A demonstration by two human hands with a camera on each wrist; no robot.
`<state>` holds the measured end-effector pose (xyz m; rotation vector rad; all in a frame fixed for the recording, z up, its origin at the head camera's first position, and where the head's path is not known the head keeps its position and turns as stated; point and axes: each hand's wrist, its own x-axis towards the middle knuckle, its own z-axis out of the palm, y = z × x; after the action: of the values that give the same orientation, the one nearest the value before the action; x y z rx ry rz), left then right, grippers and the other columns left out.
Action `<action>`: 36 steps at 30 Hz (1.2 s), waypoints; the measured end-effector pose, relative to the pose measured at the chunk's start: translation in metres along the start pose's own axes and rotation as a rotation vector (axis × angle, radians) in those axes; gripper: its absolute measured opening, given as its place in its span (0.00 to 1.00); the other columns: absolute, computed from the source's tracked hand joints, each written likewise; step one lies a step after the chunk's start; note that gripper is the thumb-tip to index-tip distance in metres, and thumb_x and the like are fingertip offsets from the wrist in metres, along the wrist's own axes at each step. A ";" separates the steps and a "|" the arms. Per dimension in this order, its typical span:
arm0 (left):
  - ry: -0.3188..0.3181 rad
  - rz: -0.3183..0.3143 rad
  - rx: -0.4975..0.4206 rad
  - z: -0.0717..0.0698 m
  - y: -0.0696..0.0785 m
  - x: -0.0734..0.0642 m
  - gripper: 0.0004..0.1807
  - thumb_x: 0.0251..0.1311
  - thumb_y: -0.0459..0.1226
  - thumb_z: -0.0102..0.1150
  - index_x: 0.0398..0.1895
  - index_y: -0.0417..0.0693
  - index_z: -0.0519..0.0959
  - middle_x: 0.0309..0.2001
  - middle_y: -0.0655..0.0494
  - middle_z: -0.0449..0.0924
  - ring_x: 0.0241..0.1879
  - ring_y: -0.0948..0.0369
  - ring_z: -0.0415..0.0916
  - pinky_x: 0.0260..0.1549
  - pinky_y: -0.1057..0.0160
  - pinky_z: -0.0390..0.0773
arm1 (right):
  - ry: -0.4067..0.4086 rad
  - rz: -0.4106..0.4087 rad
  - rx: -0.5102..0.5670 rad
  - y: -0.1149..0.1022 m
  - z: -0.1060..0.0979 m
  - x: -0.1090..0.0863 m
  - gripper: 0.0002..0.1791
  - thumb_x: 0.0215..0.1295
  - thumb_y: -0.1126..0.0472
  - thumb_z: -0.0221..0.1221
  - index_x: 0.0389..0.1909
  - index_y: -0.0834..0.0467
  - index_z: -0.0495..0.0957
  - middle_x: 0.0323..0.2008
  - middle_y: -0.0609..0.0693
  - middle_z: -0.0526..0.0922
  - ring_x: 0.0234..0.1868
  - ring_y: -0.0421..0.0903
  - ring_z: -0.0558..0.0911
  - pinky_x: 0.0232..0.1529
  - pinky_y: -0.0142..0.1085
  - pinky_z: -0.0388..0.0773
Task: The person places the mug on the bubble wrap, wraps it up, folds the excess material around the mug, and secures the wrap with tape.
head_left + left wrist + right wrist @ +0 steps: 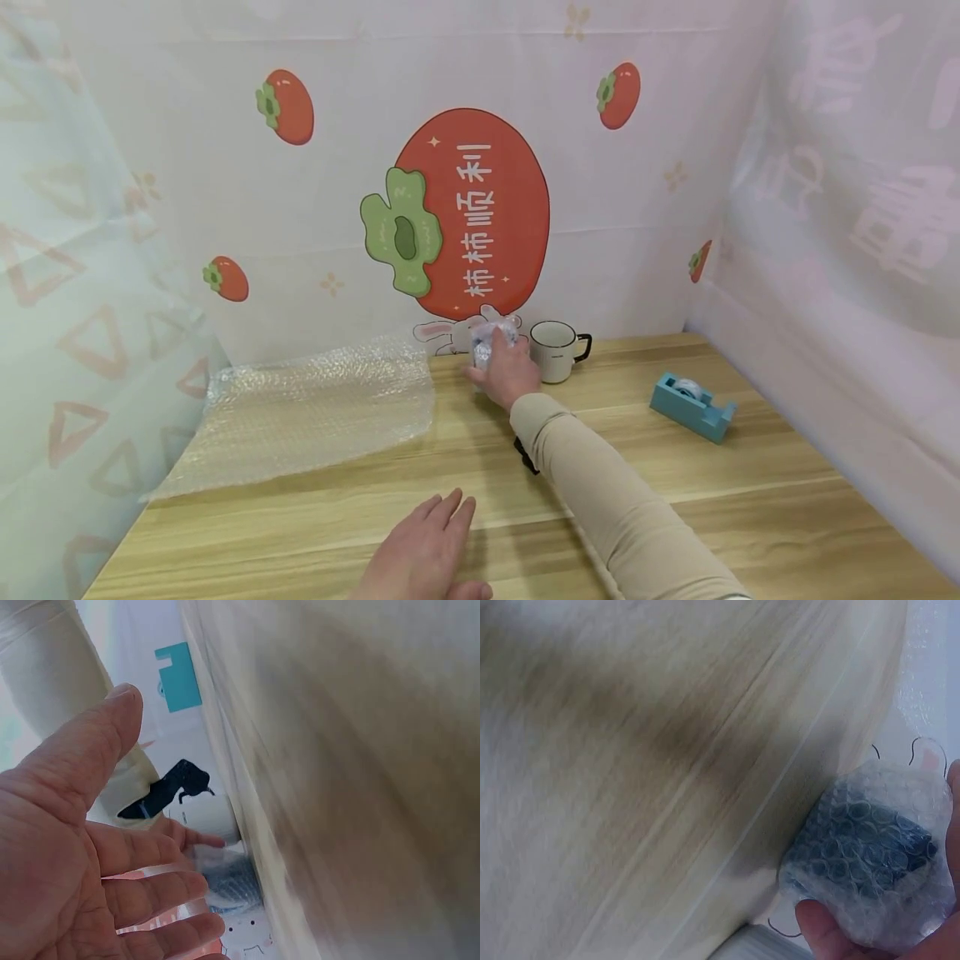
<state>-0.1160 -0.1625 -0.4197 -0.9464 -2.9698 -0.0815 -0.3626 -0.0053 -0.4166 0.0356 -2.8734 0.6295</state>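
Observation:
At the back of the table, my right hand (pixel 512 373) grips a small bundle in bubble wrap (pixel 483 348). In the right wrist view, something dark blue shows through the wrapped bundle (pixel 870 855), but its kind cannot be made out. Thumb and fingers lie on opposite sides of it. A white mug (pixel 553 360) with a black rim and handle stands just right of that hand. My left hand (pixel 422 550) hovers near the front of the table, fingers fairly straight. The left wrist view shows its bare palm (pixel 52 862), holding nothing.
A sheet of bubble wrap (pixel 315 421) lies across the left rear of the table. A teal tape dispenser (pixel 690 408) with a roll of clear tape sits to the right. Printed fabric (pixel 622 192) hangs behind the wooden table (pixel 300 533) and along both sides.

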 end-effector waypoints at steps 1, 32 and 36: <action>-0.008 -0.011 -0.005 -0.002 -0.001 0.000 0.53 0.60 0.71 0.58 0.72 0.36 0.71 0.69 0.38 0.75 0.66 0.44 0.76 0.65 0.49 0.76 | -0.001 -0.002 -0.011 0.000 -0.001 0.000 0.53 0.57 0.28 0.68 0.76 0.51 0.62 0.59 0.65 0.71 0.53 0.58 0.78 0.46 0.54 0.85; 0.181 -0.425 0.039 -0.016 -0.114 0.005 0.43 0.57 0.46 0.74 0.70 0.30 0.70 0.66 0.27 0.73 0.63 0.33 0.75 0.64 0.39 0.74 | -0.085 -0.115 -0.111 0.011 -0.059 -0.029 0.67 0.52 0.19 0.63 0.83 0.52 0.49 0.62 0.65 0.76 0.49 0.60 0.84 0.40 0.54 0.85; 0.160 -0.446 0.081 -0.015 -0.129 0.002 0.38 0.60 0.43 0.71 0.69 0.30 0.71 0.65 0.28 0.75 0.62 0.33 0.75 0.63 0.38 0.75 | -0.063 -0.181 -0.105 0.016 -0.070 -0.041 0.63 0.56 0.24 0.66 0.83 0.55 0.51 0.61 0.65 0.79 0.49 0.60 0.85 0.41 0.56 0.85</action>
<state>-0.1924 -0.2674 -0.4104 -0.2432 -2.9442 -0.0414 -0.3108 0.0376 -0.3692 0.3017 -2.9149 0.4503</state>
